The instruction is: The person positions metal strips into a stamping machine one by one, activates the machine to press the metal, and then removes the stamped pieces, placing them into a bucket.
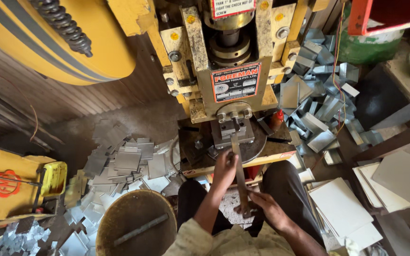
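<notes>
I sit in front of a yellow power press (228, 71), looking down. A long narrow metal strip (237, 163) runs from my lap up under the press die (234, 129). My left hand (225, 166) grips the strip near the round press bed (255, 148). My right hand (267, 206) holds the strip's near end, between my knees.
A heap of flat metal blanks (126, 163) lies on the floor at left, bent metal pieces (316, 102) pile up at right. A round tub (136, 227) with a bar in it stands at my left knee. Flat sheets (340, 206) are stacked right. A large yellow flywheel guard (53, 38) is upper left.
</notes>
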